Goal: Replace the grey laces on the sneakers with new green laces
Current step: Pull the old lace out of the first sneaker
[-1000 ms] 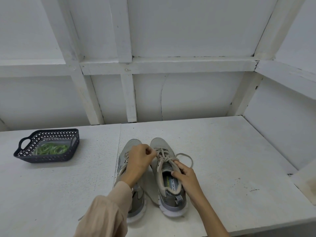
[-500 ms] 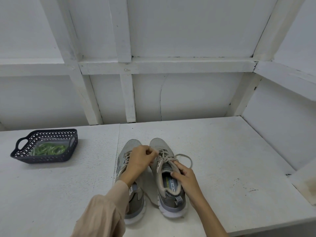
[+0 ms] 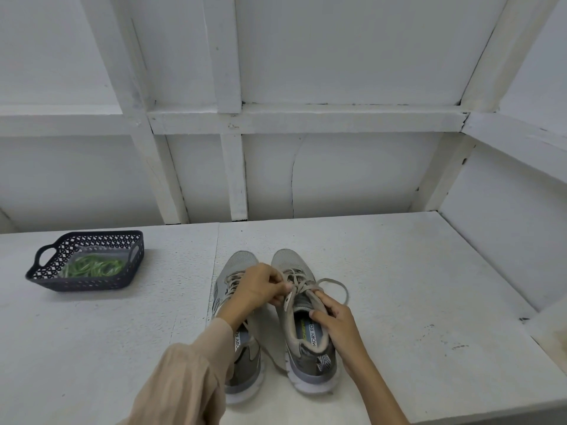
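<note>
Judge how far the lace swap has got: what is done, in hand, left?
Done: nothing; the left sneaker and right sneaker carry grey laces. In hand: the left hand pinches the right sneaker's grey lace while the right hand grips its collar. Left: unlace both, thread the green laces from the basket.

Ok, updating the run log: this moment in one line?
left hand pinches grey flat lace | right hand grips grey mesh sneaker | green laces in dark perforated basket
</note>
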`<action>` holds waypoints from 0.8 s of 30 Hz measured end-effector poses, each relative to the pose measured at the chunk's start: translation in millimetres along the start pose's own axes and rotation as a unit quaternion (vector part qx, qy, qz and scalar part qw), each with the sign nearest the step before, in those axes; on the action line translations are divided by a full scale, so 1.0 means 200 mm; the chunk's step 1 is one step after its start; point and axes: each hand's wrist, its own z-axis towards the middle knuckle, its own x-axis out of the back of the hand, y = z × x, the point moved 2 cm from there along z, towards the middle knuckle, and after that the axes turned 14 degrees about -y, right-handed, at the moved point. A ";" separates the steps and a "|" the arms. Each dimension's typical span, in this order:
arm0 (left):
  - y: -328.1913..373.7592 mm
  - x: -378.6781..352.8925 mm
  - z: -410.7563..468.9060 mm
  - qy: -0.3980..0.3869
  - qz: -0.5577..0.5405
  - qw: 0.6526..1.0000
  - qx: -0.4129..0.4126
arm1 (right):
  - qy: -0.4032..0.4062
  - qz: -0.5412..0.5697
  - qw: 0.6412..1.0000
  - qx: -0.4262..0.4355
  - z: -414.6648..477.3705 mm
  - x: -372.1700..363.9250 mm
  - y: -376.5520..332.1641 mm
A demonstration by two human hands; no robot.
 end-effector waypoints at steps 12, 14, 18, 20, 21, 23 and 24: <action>-0.02 0.03 0.01 0.091 -0.015 0.996 -0.020 | 0.005 -0.003 1.000 -0.007 0.00 0.00 0.01; -0.01 0.05 0.00 0.120 -0.038 0.992 -0.021 | 0.004 0.003 1.000 -0.007 0.00 0.00 -0.01; 0.00 -0.01 -0.01 0.027 0.022 0.999 0.016 | 0.005 0.001 1.000 -0.006 -0.01 0.00 -0.01; 0.00 -0.03 -0.01 0.004 0.027 1.000 0.008 | 0.008 0.001 1.000 -0.007 -0.01 0.00 -0.01; 0.00 -0.03 -0.01 0.012 0.021 1.000 0.000 | 0.008 0.001 1.000 -0.006 -0.01 0.00 -0.01; 0.00 -0.01 0.00 0.061 0.017 0.998 -0.015 | 0.004 -0.001 1.000 -0.003 -0.01 0.00 -0.01; 0.00 0.00 0.00 0.092 0.016 0.995 -0.021 | 0.005 0.001 1.000 -0.002 -0.01 0.00 -0.02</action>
